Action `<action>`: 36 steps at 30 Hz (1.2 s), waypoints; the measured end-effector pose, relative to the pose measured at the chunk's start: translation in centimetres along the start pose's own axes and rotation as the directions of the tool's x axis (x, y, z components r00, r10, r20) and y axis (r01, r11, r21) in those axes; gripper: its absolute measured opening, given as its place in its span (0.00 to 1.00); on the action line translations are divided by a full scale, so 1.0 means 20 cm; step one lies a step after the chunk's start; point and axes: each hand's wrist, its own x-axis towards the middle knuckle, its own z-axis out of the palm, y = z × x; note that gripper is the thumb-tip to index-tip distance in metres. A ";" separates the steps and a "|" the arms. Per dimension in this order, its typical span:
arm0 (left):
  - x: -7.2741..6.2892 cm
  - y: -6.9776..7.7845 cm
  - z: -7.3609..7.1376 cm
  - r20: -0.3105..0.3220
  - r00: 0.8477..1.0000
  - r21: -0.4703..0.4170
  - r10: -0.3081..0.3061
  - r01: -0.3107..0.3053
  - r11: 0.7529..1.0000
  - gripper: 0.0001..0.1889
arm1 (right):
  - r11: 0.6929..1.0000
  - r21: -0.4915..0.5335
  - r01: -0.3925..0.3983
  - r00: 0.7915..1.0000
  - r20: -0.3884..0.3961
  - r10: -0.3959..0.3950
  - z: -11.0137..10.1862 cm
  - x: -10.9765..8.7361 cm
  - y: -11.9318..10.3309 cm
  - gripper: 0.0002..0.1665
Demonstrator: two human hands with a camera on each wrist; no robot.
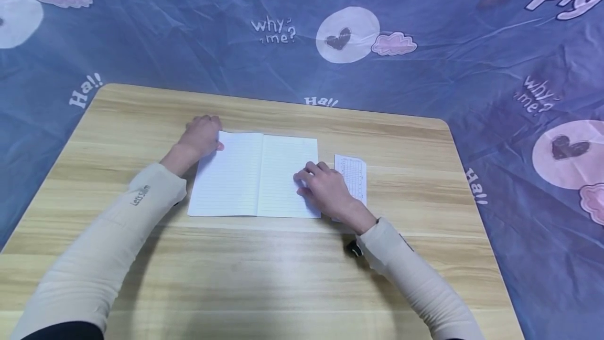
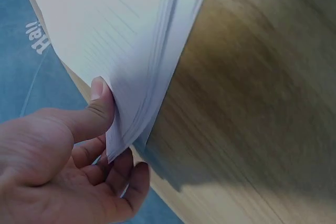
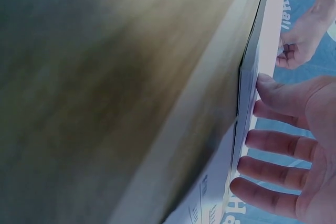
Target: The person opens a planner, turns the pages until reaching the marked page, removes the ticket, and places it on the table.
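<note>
An opened notebook (image 1: 236, 177) with ruled white pages lies on the wooden table. At its upper left corner my left hand (image 1: 203, 135) pinches several pages. The left wrist view shows the thumb of this hand (image 2: 68, 150) on top of the ruled paper (image 2: 121, 61), with fingers underneath and the corner bent. My right hand (image 1: 325, 185) rests at the right page, near the outer edge. In the right wrist view, the fingers of that hand (image 3: 294, 140) are loosely extended, and the thumb touches the page edge.
A white printed sheet (image 1: 354, 172) with a grid lies right of the notebook, partly covered by my right hand. A small black object (image 1: 354, 248) shows by the right sleeve. Behind the table (image 1: 264, 277) hangs a blue patterned cloth (image 1: 212, 41).
</note>
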 end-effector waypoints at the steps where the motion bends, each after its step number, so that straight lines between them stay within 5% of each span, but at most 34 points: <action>1: 0.00 0.00 0.00 -0.002 1.000 0.004 0.004 -0.004 1.000 0.25 | 1.000 -0.001 0.000 1.000 -0.002 0.000 0.00 0.00 0.00 0.16; 31: -0.06 -0.02 0.06 -0.058 0.997 -0.048 -0.058 0.055 0.997 0.27 | 1.000 0.003 -0.002 1.000 0.005 0.002 0.02 -0.02 0.00 0.16; 36: -0.07 -0.03 0.06 -0.057 0.992 -0.095 -0.111 0.105 0.990 0.31 | 1.000 0.000 0.004 1.000 -0.007 -0.004 0.03 -0.02 0.00 0.16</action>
